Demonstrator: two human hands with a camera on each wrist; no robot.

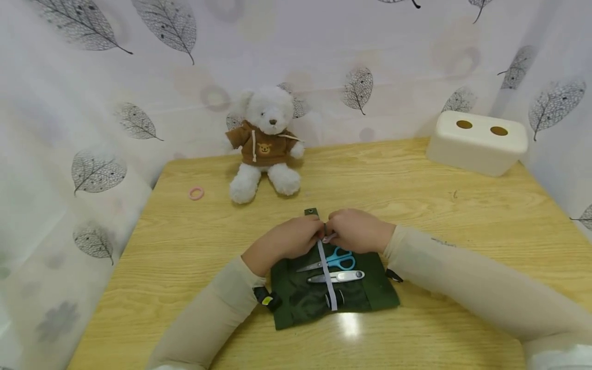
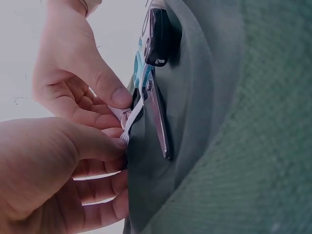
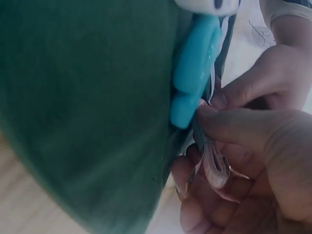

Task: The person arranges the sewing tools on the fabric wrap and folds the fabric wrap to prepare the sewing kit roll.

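A dark green fabric sewing pouch (image 1: 296, 308) lies unfolded on the table. A white elastic strap (image 1: 327, 267) runs over blue-handled scissors (image 1: 342, 258), white-handled thread snips (image 1: 344, 277) and a dark thread spool (image 1: 339, 298). At the pouch's far edge, my left hand (image 1: 296, 236) pinches the strap's end between thumb and fingers. Close beside it, my right hand (image 1: 361, 229) grips a small folded, pale pinkish bundle (image 3: 214, 165) next to the strap; its exact kind is unclear. A snap tab (image 1: 311, 211) sticks out beyond the hands.
A white teddy bear (image 1: 268, 146) in a brown hoodie sits at the back of the wooden table (image 1: 194, 241). Left of it lies a pink ring (image 1: 196, 193). A cream box (image 1: 476, 144) with two holes stands at the back right, before a leaf-patterned curtain (image 1: 324, 41).
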